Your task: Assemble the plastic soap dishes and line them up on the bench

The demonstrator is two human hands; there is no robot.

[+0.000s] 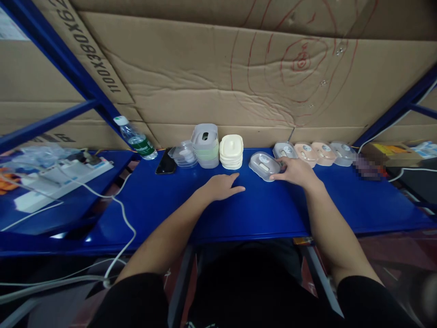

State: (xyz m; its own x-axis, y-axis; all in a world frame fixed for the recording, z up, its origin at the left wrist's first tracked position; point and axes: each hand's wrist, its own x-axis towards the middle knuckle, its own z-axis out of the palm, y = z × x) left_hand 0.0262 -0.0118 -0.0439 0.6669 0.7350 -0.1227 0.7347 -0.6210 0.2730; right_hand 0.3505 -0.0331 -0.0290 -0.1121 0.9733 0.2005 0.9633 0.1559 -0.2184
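Observation:
My right hand (293, 172) grips the right end of a grey lidded box (263, 165) with a clear cover, which is slightly tilted above or on the blue table. Thumb and fingers of my left hand (225, 186) are spread, with nothing in them, just in front of a stack of cream inner trays (231, 151). Left of that stack stand nested grey and green box bottoms (205, 146), and beside them a pile of clear lids (185, 154). A row of closed boxes, grey and pink (323, 154), lines the back to the right of my right hand.
A water bottle (138, 140) leans at the back left near a black phone (166, 162). White power strips with cables (64, 182) lie on the far left. Cardboard (177, 73) walls the back; a cardboard box (392, 155) sits at the right.

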